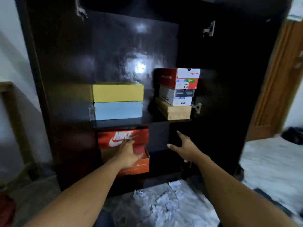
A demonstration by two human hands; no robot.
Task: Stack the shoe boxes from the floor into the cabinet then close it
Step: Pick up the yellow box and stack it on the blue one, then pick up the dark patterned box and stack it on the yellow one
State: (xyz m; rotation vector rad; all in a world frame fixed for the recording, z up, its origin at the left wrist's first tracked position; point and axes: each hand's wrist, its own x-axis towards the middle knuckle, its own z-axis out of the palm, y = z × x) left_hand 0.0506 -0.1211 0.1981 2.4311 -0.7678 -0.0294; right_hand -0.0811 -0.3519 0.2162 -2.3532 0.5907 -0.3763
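Note:
The dark cabinet [114,46] stands open with both doors swung out. On its upper shelf a yellow box [118,92] sits on a light blue box [118,110] at the left. At the right a red and white box [178,77] tops a grey box [177,95] and a tan box [175,110]. Below the shelf an orange Nike box [121,136] rests on another orange box [139,166]. My left hand [129,153] presses flat against the front of these two orange boxes. My right hand [185,146] hovers with its fingers spread in the bare lower right compartment, holding nothing.
The right cabinet door [237,79] stands open beside a wooden room door [278,79]. A pale mottled rug [164,203] covers the floor in front. A wooden piece of furniture [9,112] stands at the far left and a dark bag [293,135] lies at the far right.

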